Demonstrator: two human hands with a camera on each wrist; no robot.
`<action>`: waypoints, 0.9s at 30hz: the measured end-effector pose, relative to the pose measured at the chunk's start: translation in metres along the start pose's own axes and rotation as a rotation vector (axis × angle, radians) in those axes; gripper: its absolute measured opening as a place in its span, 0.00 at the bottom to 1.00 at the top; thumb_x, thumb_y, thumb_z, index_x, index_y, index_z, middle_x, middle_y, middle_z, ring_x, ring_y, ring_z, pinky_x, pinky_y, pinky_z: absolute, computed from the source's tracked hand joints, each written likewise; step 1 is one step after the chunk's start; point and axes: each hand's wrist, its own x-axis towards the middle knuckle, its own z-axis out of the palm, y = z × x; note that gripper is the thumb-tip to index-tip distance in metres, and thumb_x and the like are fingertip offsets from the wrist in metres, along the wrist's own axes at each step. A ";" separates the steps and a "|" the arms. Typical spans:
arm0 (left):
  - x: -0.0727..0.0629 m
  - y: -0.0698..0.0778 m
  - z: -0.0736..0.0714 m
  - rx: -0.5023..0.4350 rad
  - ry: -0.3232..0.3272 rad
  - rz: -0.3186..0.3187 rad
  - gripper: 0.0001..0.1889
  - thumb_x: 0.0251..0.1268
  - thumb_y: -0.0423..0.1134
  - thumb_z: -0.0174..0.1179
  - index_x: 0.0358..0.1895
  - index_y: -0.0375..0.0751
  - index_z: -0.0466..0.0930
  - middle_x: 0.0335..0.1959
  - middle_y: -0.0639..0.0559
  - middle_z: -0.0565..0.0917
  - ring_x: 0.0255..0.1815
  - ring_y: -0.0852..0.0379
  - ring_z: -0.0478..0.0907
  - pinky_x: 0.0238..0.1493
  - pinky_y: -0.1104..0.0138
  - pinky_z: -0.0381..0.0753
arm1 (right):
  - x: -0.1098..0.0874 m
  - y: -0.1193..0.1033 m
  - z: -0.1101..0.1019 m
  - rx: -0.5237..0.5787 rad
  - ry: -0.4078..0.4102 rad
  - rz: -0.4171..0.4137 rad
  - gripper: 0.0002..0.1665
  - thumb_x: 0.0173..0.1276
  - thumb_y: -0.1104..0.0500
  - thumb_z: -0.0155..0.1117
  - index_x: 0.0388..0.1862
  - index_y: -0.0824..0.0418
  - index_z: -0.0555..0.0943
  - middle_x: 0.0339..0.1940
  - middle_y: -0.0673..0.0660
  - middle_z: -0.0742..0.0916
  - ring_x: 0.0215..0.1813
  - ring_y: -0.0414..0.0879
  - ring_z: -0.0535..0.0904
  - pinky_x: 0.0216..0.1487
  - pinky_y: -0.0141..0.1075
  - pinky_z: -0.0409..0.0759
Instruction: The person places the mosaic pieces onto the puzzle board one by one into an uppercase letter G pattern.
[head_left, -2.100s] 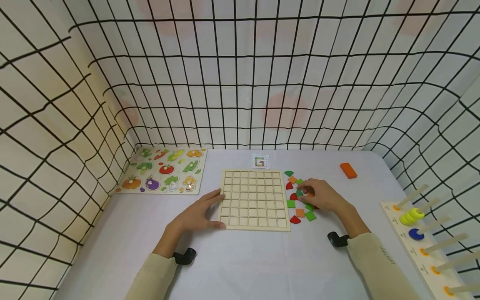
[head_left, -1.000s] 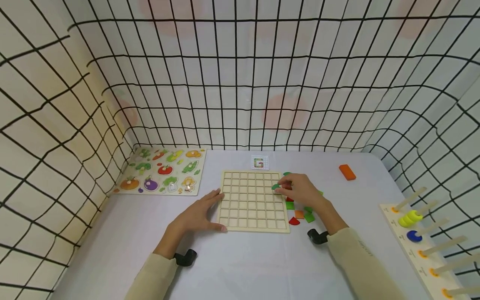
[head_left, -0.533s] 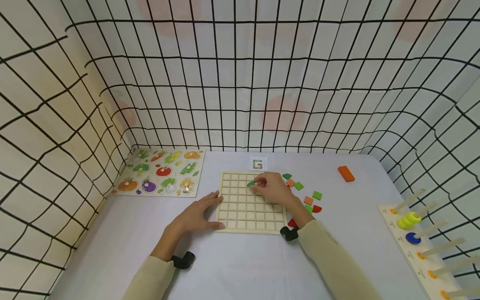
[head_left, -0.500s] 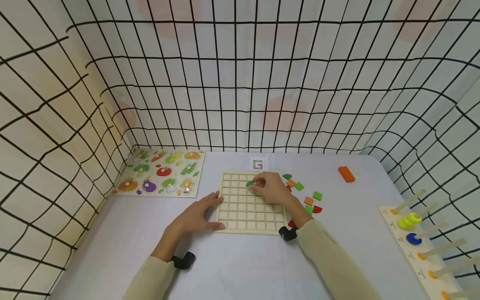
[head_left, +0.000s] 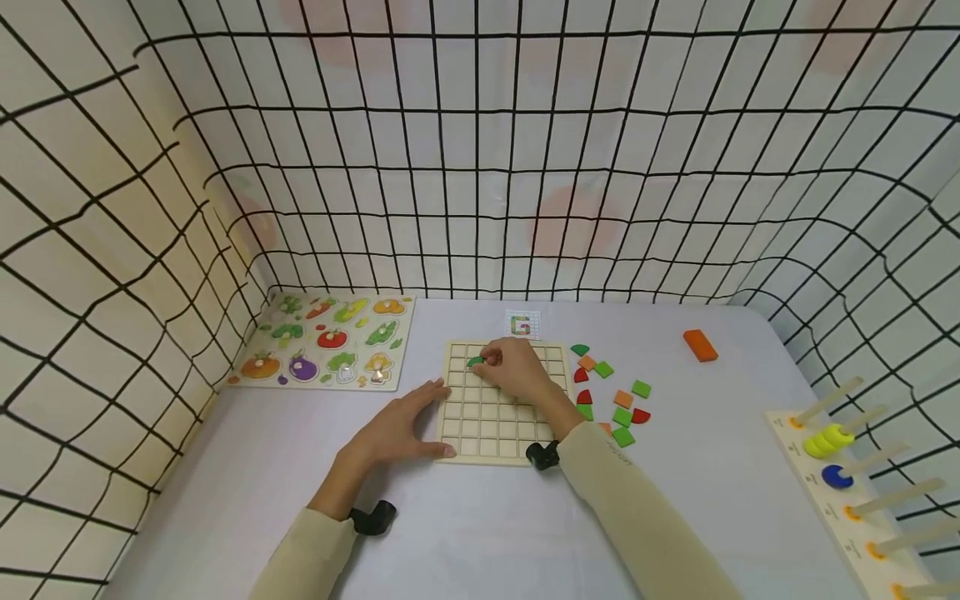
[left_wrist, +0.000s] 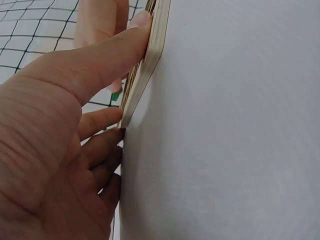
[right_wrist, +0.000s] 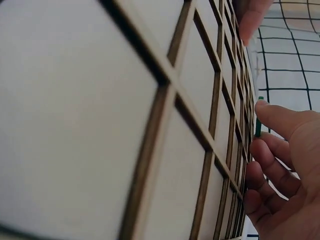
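Holding a green piece (head_left: 476,362) with the right hand (head_left: 516,371), pinched narrowly between thumb and fingers. Pointing the piece leftward from that hand, over the far left part of the board (head_left: 486,427), nearly parallel to its face (touching it or just above, not possible to say). Resting the left hand (head_left: 396,427), with thumb and fingers spread wide, at the board's left edge, farther from the piece.

The grid board (head_left: 480,429) looks matt and wooden, the tablecloth (head_left: 465,533) smooth fabric.
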 end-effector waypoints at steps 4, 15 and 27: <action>0.000 0.002 0.000 -0.003 -0.004 0.000 0.52 0.51 0.64 0.76 0.79 0.51 0.65 0.84 0.52 0.59 0.85 0.46 0.53 0.81 0.45 0.58 | -0.001 -0.004 0.002 -0.034 0.012 0.014 0.22 0.69 0.48 0.73 0.54 0.61 0.87 0.40 0.51 0.87 0.43 0.44 0.81 0.48 0.40 0.83; -0.001 0.001 0.000 -0.006 -0.018 -0.005 0.51 0.52 0.63 0.76 0.79 0.51 0.65 0.84 0.52 0.57 0.86 0.46 0.52 0.82 0.44 0.56 | -0.001 -0.006 0.006 -0.072 0.046 0.005 0.19 0.68 0.48 0.74 0.52 0.59 0.90 0.35 0.49 0.87 0.38 0.42 0.80 0.43 0.38 0.82; 0.002 -0.001 0.000 -0.009 -0.030 -0.011 0.51 0.52 0.63 0.75 0.79 0.52 0.64 0.85 0.53 0.57 0.86 0.46 0.51 0.82 0.44 0.56 | 0.001 -0.004 0.007 -0.077 0.049 -0.003 0.20 0.67 0.49 0.75 0.53 0.59 0.89 0.34 0.49 0.87 0.37 0.42 0.79 0.43 0.38 0.81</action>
